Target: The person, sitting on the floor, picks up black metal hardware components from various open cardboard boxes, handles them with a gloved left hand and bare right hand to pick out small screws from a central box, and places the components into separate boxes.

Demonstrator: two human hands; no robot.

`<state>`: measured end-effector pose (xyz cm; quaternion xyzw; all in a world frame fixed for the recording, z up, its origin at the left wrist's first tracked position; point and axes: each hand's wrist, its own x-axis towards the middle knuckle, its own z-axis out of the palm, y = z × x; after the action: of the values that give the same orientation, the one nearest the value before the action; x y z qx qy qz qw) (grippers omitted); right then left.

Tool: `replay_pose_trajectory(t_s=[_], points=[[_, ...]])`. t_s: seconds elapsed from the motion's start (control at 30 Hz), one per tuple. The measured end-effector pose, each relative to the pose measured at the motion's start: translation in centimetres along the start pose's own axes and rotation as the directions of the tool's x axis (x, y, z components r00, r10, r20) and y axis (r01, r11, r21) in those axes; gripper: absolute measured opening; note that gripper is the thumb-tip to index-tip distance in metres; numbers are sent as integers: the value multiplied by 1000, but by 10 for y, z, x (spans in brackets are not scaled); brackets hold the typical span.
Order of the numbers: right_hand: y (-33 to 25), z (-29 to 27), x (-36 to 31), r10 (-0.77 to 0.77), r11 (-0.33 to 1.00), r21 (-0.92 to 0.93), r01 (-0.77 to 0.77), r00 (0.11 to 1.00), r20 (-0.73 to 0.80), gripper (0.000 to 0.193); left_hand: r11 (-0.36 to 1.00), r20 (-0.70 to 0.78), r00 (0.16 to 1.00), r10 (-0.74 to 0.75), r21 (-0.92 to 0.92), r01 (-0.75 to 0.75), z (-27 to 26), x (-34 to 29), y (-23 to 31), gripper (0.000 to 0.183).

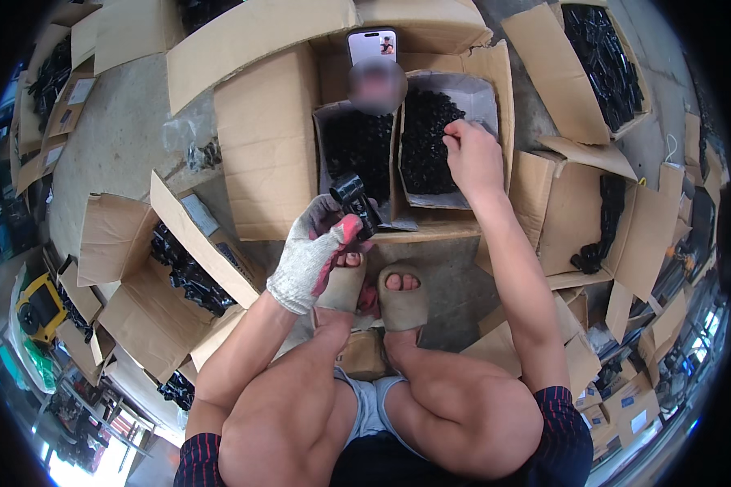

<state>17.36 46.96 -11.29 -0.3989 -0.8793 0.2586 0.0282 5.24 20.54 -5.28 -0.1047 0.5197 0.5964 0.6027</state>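
My left hand [313, 251] wears a grey-white knit glove with red on the fingers. It grips a glossy black tubular part [355, 200] with a wide round collar at its upper end, tilted in front of the near edge of the middle carton. Bare, my right hand [473, 154] hangs over the right inner box [484, 96], its thumb and fingertips drawn together. Whatever is between them is too small to make out. Small black pieces [430, 134] fill that box, and more black pieces [356, 150] lie in the left inner box.
A phone [372, 47] stands at the back of the middle carton [264, 146]. Open cartons of black parts surround me: one at left [128, 312], one at right [536, 199], another at far right [544, 69]. My sandalled feet [402, 304] are close to the middle carton.
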Motion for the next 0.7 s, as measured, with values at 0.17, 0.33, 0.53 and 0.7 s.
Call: replay_pose_trajectory(t_s=[0.17,0.33,0.53,0.7], points=[[0,22,5,-148,981,-128,149,989,15,6,1000,-77,997,-9,-29,7,-2,-1,-5,37],[5,29,6,-229,971,-55,231,973,39,6,1000,-52,998,-19,-19,18,-3,-1,-4,38],[-19,4,-11,-124,979,159,126,992,-26,12,997,-55,998,13,-71,-16,0,-3,-4,37],[-67,-39,-69,27,669,706,-231,957,288,14,1000,-81,997,-1,-24,-1,2,-3,-7,39]])
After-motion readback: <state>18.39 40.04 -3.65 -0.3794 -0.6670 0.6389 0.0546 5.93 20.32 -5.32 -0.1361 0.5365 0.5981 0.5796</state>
